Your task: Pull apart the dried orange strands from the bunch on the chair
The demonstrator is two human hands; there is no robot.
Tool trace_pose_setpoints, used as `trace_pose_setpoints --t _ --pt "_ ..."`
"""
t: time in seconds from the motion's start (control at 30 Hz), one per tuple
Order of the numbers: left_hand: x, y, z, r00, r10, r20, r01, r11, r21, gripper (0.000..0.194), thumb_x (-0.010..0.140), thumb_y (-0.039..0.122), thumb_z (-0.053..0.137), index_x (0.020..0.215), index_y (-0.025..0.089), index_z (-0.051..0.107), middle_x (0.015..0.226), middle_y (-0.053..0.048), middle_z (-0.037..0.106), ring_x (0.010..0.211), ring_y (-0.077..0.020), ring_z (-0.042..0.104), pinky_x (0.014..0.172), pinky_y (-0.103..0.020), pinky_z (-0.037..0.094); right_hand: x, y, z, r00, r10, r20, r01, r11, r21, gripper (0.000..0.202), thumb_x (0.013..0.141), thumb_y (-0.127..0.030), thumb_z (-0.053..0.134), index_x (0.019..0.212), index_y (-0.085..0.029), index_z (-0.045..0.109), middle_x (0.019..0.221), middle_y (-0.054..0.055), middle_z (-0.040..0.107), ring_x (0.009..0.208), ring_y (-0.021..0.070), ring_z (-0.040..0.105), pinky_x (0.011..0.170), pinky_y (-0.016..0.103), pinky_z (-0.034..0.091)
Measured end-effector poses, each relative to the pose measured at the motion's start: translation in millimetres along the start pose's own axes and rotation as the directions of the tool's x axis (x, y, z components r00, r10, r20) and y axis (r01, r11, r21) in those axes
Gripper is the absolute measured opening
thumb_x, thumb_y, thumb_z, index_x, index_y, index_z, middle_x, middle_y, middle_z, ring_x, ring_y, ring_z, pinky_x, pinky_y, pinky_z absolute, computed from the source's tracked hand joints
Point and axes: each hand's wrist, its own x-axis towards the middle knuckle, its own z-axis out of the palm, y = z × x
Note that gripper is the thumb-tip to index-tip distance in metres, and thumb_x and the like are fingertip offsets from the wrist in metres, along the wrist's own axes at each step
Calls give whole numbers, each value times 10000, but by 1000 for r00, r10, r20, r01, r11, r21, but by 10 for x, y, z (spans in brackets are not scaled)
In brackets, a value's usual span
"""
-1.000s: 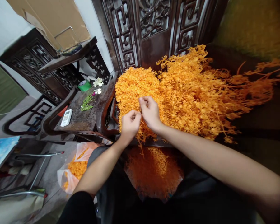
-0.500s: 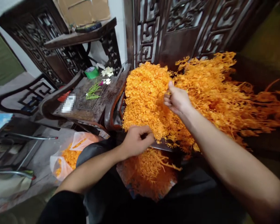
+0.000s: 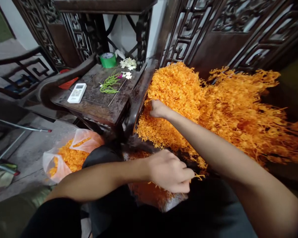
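A large heap of orange plastic sprigs [image 3: 178, 89] lies on the dark wooden seat, with longer stems spread to the right. My right hand [image 3: 157, 108] reaches across to the heap's left side, its fingers bent in among the sprigs and partly hidden. Lower down, over my lap, my left hand [image 3: 172, 172] is closed round orange stems, whose thin ends stick out past its fingertips. Beneath that hand, more orange sprigs lie on a brownish, shiny surface [image 3: 149, 195], largely covered by the hand and forearm.
At the left a dark wooden table [image 3: 94, 105] holds a white remote control [image 3: 76, 93], green tape [image 3: 108, 60], green stems [image 3: 110, 83] and white flowers [image 3: 128, 63]. A plastic bag [image 3: 61, 165] of orange pieces stands on the floor. Carved wooden backrests rise behind.
The view has shifted. My right hand has moved left and down to the heap's left edge. My left hand has moved right and down over my lap, with orange stems now showing in it.
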Motion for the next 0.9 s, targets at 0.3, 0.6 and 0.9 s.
trace_pose_setpoints --t 0.3,0.6,0.9 --pt "-54 517 -223 970 207 130 -210 978 12 257 962 347 533 842 210 715 758 -33 765 680 -214 740 425 -355 362 -207 -7 161 996 -24 -83 21 999 -30 671 738 -223 824 1362 -110 606 1333 212 587 1127 319 643 992 391 510" --pt "-196 471 -171 961 171 219 -172 985 -14 201 938 359 607 897 199 722 738 -40 762 670 -240 753 394 -338 348 -481 25 88 991 -120 -57 116 990 -84 745 755 -263 827 1436 -87 581 1393 240 614 1251 393 624 1048 464 508" --pt "-297 400 -107 891 36 452 -65 997 49 164 911 134 617 813 157 746 659 -64 727 629 -257 743 427 -354 422 -903 506 14 866 -499 -28 449 801 -396 497 1027 -279 432 1471 -105 569 1630 161 424 1376 436 414 1054 577 393"
